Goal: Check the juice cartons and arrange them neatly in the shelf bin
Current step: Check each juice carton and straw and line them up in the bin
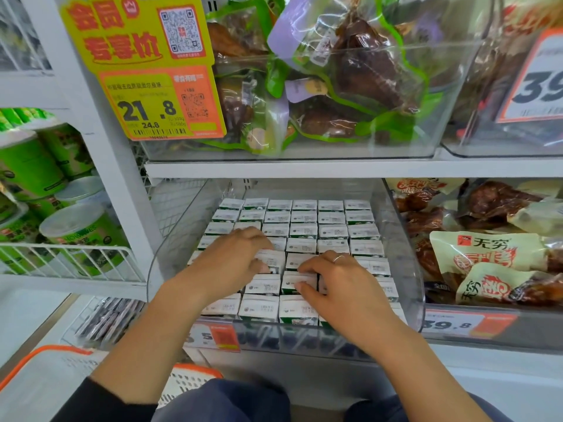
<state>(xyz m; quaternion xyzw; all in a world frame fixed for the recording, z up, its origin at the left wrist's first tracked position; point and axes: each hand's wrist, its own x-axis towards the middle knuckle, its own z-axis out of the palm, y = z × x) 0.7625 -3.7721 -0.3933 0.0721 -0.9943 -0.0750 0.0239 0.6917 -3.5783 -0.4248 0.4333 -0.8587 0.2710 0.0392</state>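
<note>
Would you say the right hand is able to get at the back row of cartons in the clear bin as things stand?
Probably yes: the right hand already rests on cartons mid-bin, and the back row lies uncovered, though the shelf above leaves little headroom.

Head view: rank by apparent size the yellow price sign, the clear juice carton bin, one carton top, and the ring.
1. clear juice carton bin
2. yellow price sign, though it hangs nearer the camera
3. one carton top
4. ring on the right hand

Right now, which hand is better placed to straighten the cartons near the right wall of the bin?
Probably the right hand: it rests on the juice cartons nearer that wall of the clear bin.
</note>
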